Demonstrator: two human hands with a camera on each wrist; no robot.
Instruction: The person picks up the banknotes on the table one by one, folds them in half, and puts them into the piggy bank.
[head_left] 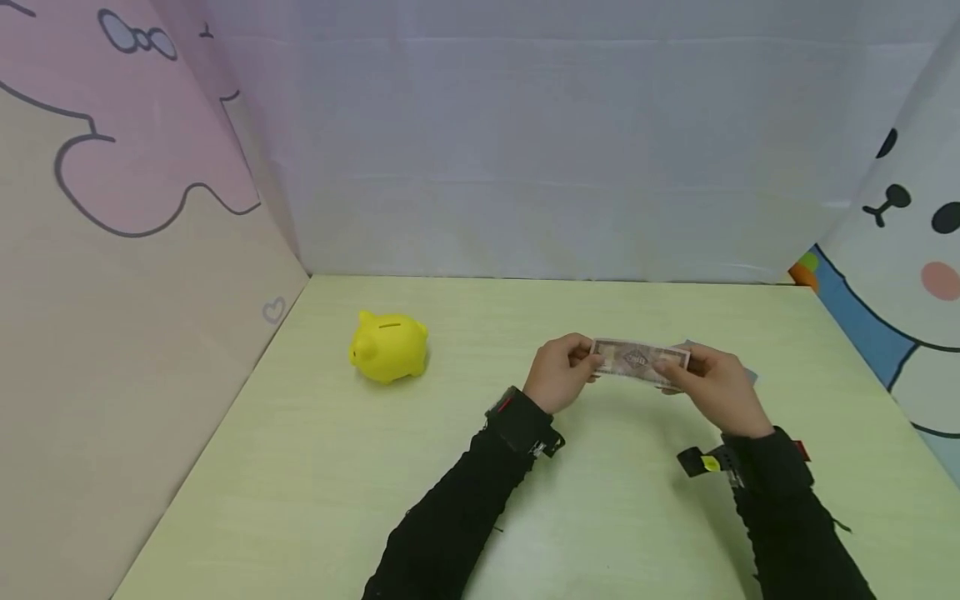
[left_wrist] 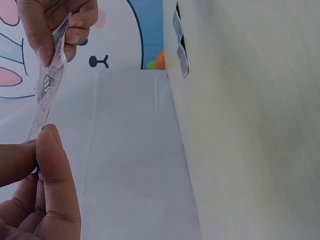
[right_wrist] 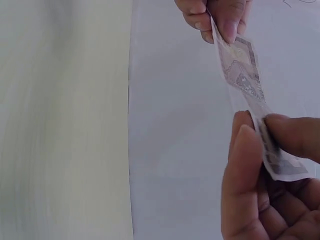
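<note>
A small brownish banknote [head_left: 634, 360] is held stretched between both hands above the table. My left hand [head_left: 558, 372] pinches one end between thumb and fingers, and my right hand [head_left: 716, 387] pinches the other. In the left wrist view the banknote [left_wrist: 50, 87] appears nearly edge-on, slightly creased, with a dark printed pattern. From the right wrist, the banknote [right_wrist: 245, 80] shows its printed face and a bend along its length. On the table behind my right hand lies a flat bluish item [head_left: 751, 376], mostly hidden by that hand.
A yellow piggy bank [head_left: 390, 348] with a slot on its back stands on the left part of the pale table [head_left: 300, 467]. A white sheet [head_left: 525, 150] hangs at the table's far edge. Cartoon-printed panels [head_left: 135, 275] flank both sides.
</note>
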